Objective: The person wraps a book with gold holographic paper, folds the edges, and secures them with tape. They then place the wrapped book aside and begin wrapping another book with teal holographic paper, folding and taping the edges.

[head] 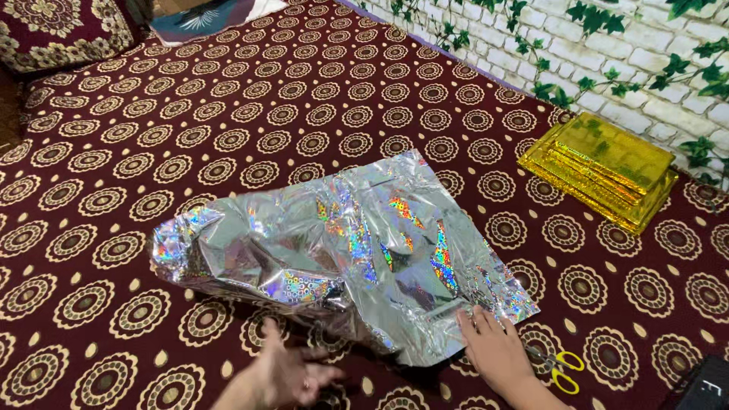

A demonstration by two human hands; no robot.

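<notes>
**Silver foil sheet on a patterned maroon cover**

A large sheet of holographic silver wrapping foil (342,250) lies in the middle of the frame. It is crumpled and raised on its left part, so something may be under it, but I cannot tell what. Its right part is flatter and shows small rainbow reflections.

The right hand (493,349), at the lower right of the frame, rests flat with fingers spread on the near right corner of the foil; the grip is open and presses the sheet, it does not clasp it. The left hand (285,376), at the lower centre, is blurred. It is just beside the near edge of the foil, with the fingers loosely apart and holding nothing that I can see.

A pair of scissors with yellow handles (558,368) lies just right of the right hand, on the cover. A stack of flat packages in gold foil (604,171) sits at the upper right, well apart from the silver sheet.

The surface is a dark maroon cover (228,114) with rows of cream round ornaments, and it fills almost all the view. Along the upper right runs a white brick-pattern wall (630,45) with green ivy leaves. At the upper left is a cushion (61,30) of the same maroon pattern. A dark object (702,387) shows in the lower right corner.
</notes>
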